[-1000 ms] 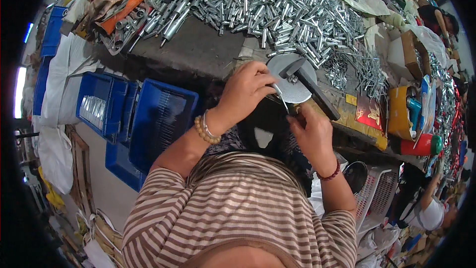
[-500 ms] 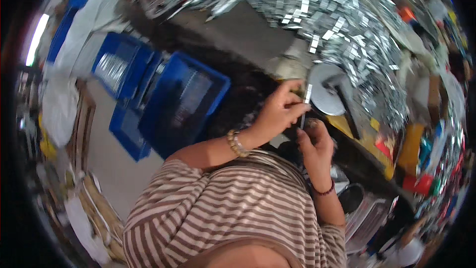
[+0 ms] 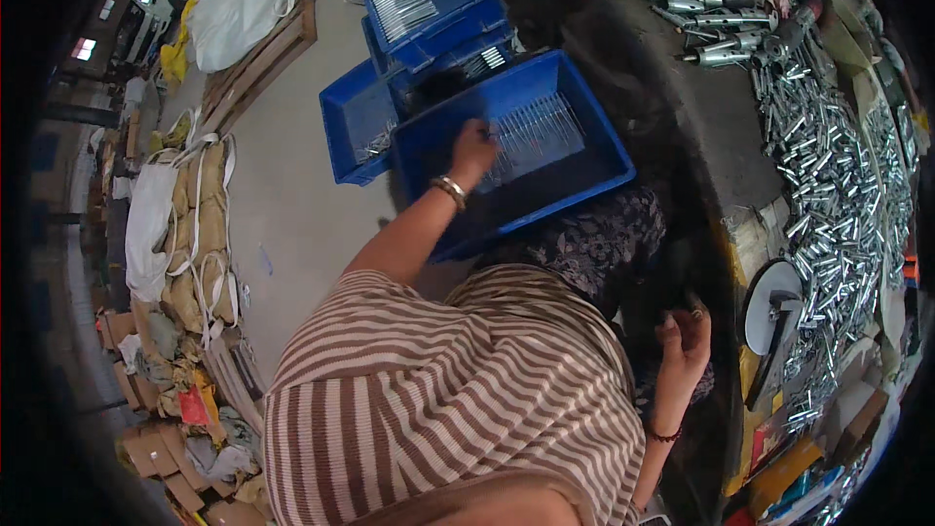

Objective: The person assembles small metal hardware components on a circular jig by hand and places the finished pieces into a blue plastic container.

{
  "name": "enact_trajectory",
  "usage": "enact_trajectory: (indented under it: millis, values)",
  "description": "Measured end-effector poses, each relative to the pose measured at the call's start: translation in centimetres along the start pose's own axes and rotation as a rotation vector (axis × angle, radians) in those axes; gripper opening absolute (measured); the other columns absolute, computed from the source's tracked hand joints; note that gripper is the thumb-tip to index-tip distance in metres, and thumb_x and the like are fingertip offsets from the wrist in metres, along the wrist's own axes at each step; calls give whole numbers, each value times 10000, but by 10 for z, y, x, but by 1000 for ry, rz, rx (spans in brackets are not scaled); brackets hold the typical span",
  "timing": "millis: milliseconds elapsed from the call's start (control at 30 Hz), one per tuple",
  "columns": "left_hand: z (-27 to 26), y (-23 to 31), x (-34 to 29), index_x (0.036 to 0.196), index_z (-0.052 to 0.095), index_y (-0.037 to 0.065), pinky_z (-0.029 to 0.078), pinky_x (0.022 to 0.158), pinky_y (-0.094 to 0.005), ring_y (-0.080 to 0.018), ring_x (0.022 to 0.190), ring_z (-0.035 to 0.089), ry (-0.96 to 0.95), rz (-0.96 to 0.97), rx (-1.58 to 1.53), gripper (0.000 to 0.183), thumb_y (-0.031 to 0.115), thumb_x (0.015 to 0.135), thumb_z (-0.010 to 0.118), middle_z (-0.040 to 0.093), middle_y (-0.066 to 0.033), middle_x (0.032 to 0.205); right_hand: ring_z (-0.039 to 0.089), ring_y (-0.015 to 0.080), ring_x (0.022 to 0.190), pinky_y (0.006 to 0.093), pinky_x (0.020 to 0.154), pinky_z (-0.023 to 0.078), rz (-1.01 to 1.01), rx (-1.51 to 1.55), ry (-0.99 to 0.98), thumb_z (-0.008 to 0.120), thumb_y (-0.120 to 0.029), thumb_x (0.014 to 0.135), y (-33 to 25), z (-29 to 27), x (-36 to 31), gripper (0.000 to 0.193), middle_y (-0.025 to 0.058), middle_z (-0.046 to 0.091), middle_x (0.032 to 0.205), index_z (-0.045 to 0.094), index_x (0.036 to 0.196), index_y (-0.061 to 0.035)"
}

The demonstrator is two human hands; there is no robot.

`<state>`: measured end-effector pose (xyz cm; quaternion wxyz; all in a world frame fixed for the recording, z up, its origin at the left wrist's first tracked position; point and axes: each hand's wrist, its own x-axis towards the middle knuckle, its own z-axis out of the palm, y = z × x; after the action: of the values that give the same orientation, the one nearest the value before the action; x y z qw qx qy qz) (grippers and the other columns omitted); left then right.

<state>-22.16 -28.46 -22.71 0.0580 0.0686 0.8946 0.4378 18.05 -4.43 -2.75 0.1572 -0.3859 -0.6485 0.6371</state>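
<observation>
My left hand reaches into a large blue bin, beside a row of thin metal rods laid side by side on its bottom. Its fingers are closed together at the near end of that row; what they hold is hidden. To the right, by the workbench edge, my right hand is raised with fingers bent and thumb apart. Nothing shows between them. A grey metal disc stands on the bench just beyond it.
Another blue bin with neatly rowed metal pieces sits behind, and a lower blue bin stands at its left. Loose shiny metal tubes heap along the bench. Tan sacks and a wooden pallet lie at left.
My view has swung left toward the bins. My left hand has left the bench side and gone into the large bin. The hands, earlier together at a slim metal piece, are now apart.
</observation>
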Motion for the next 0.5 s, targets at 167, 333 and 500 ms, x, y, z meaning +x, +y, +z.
enact_trajectory:
  millis: [167, 333, 500]
  values:
    - [-43, -81, 24, 1118, 713, -6, 541, 936, -502, -480, 1122, 668, 101, -274, 323, 341, 267, 913, 719, 715, -292, 1142, 635, 107, 942, 254, 818, 547, -10, 16, -50, 661, -112, 1028, 14, 4, 6, 441, 51, 662, 1082, 540, 1441, -17]
    - [-31, -111, 36, 1092, 754, -11, 538, 963, -508, -467, 1146, 662, -16, -390, 316, 399, 338, 900, 738, 703, -303, 1174, 637, 106, 900, 254, 794, 547, 10, 2, -45, 664, -120, 1028, 5, 12, 2, 423, 56, 662, 1079, 548, 1419, -6]
    - [-33, -160, 48, 1089, 762, 9, 549, 951, -507, -459, 1134, 671, -101, -412, 478, 444, 418, 938, 679, 696, -290, 1201, 636, 108, 936, 258, 843, 546, 78, 5, -72, 614, -31, 1026, 5, 8, 2, 358, 67, 668, 1087, 546, 1374, 17]
